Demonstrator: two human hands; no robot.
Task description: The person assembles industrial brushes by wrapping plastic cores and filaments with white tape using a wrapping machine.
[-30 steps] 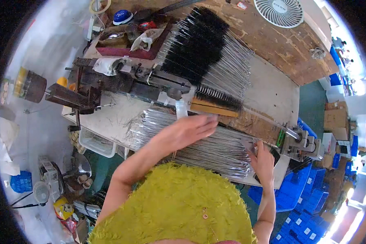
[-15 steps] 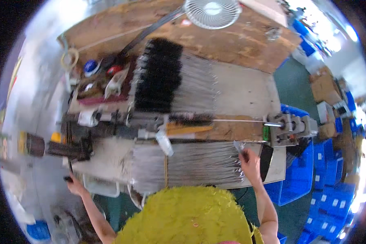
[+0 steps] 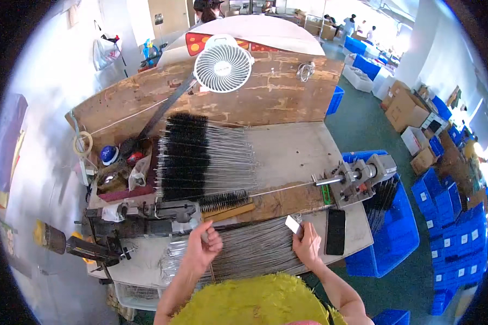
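My right hand [image 3: 308,245] is closed around a small flat tool with a pale, whitish blade [image 3: 294,225], just over the right end of a layer of thin metal wires [image 3: 257,246]. My left hand [image 3: 206,244] hovers above the wires' left part, fingers curled; whether anything is in them is hard to see. Beyond both hands, a black twisted-wire brush [image 3: 223,201] lies in line with a thin rod [image 3: 282,188] that runs to a metal chuck [image 3: 331,180]. A wooden strip [image 3: 230,212] sits along the brush's near side.
A stack of finished black brushes [image 3: 185,157] lies at the back left, near a white fan [image 3: 223,67]. A black phone [image 3: 335,232] rests right of my right hand. A blue bin [image 3: 398,246] stands off the right edge. At left are a clamp machine [image 3: 176,209] and lever knob [image 3: 106,281].
My left hand has left the lever knob at the far left and come over the wires. My right hand still grips the flat tool. The head view has shifted, showing more of the room.
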